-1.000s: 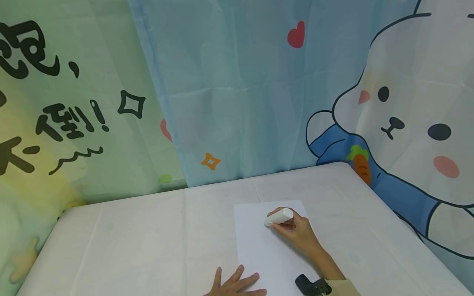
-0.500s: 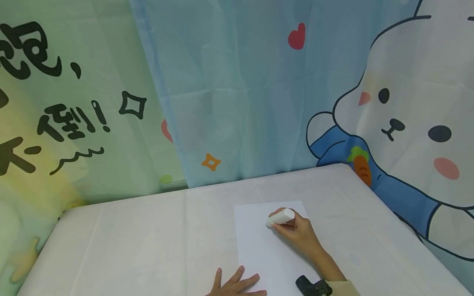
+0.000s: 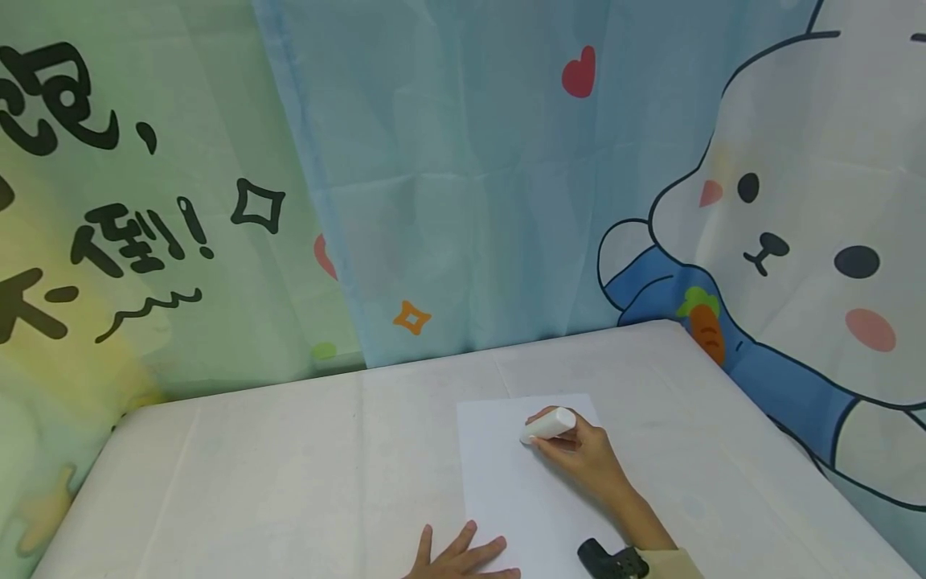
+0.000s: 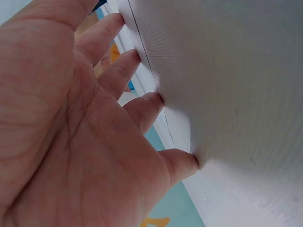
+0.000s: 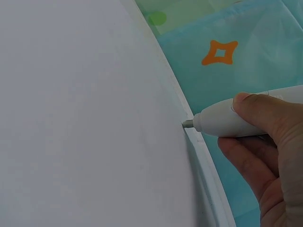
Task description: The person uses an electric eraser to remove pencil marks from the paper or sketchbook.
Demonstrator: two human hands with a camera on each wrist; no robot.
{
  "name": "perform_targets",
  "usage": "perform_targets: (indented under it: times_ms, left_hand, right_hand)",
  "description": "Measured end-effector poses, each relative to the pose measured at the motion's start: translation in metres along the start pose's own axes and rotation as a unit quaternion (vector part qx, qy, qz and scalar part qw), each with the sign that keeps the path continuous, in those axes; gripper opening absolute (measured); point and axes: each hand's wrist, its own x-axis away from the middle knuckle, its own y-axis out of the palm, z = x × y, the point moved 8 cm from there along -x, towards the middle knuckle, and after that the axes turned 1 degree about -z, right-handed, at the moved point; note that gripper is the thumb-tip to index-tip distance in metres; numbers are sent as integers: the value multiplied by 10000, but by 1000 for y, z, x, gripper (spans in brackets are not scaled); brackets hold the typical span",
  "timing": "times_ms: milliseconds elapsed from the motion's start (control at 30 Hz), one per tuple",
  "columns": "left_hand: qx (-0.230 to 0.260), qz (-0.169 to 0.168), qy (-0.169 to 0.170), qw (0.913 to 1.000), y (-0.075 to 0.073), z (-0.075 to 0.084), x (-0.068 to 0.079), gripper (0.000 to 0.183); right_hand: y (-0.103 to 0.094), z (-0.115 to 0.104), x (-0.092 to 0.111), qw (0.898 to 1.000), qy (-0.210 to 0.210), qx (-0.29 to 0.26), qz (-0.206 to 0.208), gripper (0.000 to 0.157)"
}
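A sheet of white paper (image 3: 499,466) lies on the white-covered table. My right hand (image 3: 587,454) grips a thick white pen-shaped tool (image 3: 551,425) above the upper part of the sheet. In the right wrist view, the thumb and fingers pinch the tool's body (image 5: 232,118), and its narrow grey tip (image 5: 187,124) meets the paper surface. At the bottom of the head view, my left hand (image 3: 463,556) spreads its fingers over the sheet's lower left edge. The left wrist view shows the left palm (image 4: 104,156) raised, with the fingertips (image 4: 154,98) pressing down on the paper.
The white table (image 3: 253,466) reaches back to a hanging cloth backdrop (image 3: 448,161) printed with a cartoon bear, a heart and lettering. A black device (image 3: 615,559) is worn on the right wrist, beside a pale yellow sleeve (image 3: 669,563).
The right hand and the tool have shifted very slightly to the right since one second ago. The left hand stays spread in the same place.
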Motion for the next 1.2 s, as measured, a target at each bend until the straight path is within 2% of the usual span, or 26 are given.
perform_targets:
  times_ms: [233,533,700,933,1200]
  left_hand:
    - [-73,22,6,10000,-1,1,1,52]
    - [119,-49,-94,9999,1,0,0,52]
    - [162,-25,-84,9998,0,0,-1,52]
    - [-24,18,-18,10000,-1,1,0,52]
    - [98,8,5,10000,0,-1,0,52]
  right_hand:
    - [1,0,0,10000,48,-28,-10,41]
    - [2,2,0,10000,3,-66,-70,42]
    - [2,-1,-1,9999,70,-30,-84,40]
    - [3,1,0,9999,30,20,-106,42]
    - [4,-2,0,10000,5,16,-72,41]
